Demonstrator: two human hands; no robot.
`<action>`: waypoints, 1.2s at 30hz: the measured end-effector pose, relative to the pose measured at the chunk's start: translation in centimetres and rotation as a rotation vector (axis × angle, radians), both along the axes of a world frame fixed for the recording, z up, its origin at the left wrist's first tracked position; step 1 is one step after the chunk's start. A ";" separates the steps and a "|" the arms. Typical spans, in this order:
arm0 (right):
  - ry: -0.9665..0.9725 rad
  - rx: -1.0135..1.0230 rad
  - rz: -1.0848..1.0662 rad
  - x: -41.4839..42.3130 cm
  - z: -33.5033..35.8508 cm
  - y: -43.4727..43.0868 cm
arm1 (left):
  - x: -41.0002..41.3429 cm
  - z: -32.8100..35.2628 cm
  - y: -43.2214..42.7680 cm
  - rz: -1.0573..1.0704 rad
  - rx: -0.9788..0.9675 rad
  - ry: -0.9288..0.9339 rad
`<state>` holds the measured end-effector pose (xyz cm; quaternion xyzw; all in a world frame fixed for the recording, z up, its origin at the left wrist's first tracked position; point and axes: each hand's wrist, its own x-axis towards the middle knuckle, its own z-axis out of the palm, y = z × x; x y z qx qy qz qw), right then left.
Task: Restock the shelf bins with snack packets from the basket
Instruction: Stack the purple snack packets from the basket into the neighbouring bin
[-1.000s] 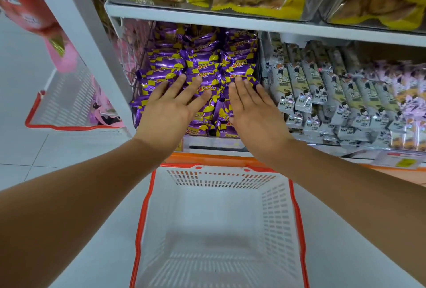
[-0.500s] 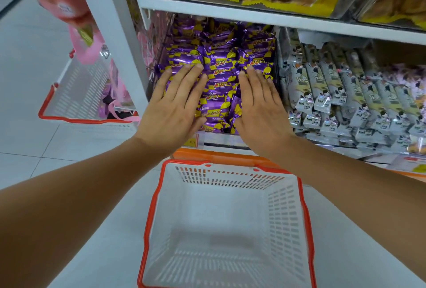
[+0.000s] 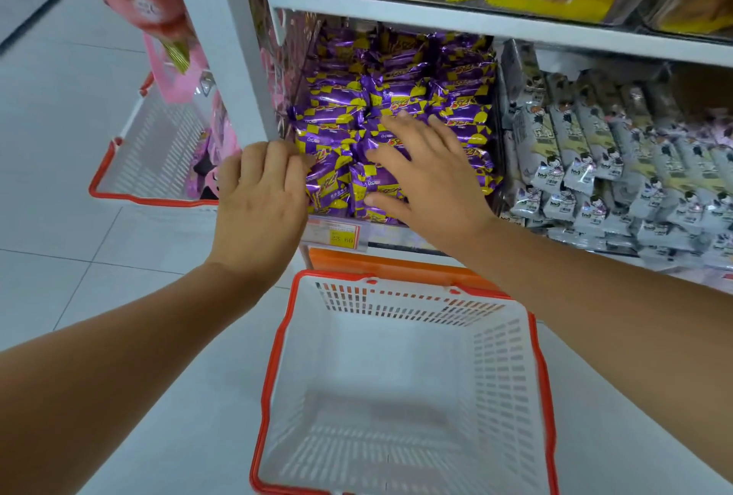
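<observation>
The right fingers (image 3: 412,133) are lying straight and spread apart, flat on top of the purple snack packets (image 3: 345,98), so the right hand (image 3: 436,185) is pressing the heap, not gripping anything. The left fingers (image 3: 277,161) are curling at the front left corner of the bin (image 3: 396,236). Their tips are turned away from me, so I cannot tell whether the left hand (image 3: 258,201) is pinching a packet or only touching the wall. The packets are sitting piled in that bin, heaped to its front lip. They are looking light, slick and crinkly, likely to slide over one another, so I would be taking each across its middle or by a crimped end, gently. The basket (image 3: 396,278) is standing below, showing no packets inside
</observation>
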<state>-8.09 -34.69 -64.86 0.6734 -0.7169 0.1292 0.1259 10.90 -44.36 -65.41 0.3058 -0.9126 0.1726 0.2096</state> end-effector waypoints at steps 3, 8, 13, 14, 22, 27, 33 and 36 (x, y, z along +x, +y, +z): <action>-0.013 0.002 -0.048 0.2 -0.1 -0.3 | -0.9 0.6 -0.1 -0.018 0.045 0.008; -0.029 -0.016 -0.053 0.2 -0.3 -0.1 | -1.1 1.0 0.3 -0.039 0.185 -0.003; -0.065 -0.044 -0.072 0.3 -0.4 0.0 | -2.6 0.4 0.1 0.053 0.178 -0.092; -0.080 -0.054 -0.074 0.2 -0.4 0.1 | -2.7 0.4 0.1 0.042 0.169 -0.073; 0.043 -0.017 -0.089 -0.4 -1.4 0.1 | -4.1 0.6 -1.0 -0.110 0.185 0.015; 0.146 0.070 -0.088 -0.4 -1.3 -0.4 | -4.2 0.1 -0.9 -0.098 0.174 0.034; 0.025 0.117 -0.069 -0.5 -0.5 -0.4 | -3.4 -0.2 1.0 -0.146 0.231 0.067; -0.025 0.146 -0.052 -0.8 0.2 0.1 | -3.8 -0.4 1.3 -0.214 0.274 0.005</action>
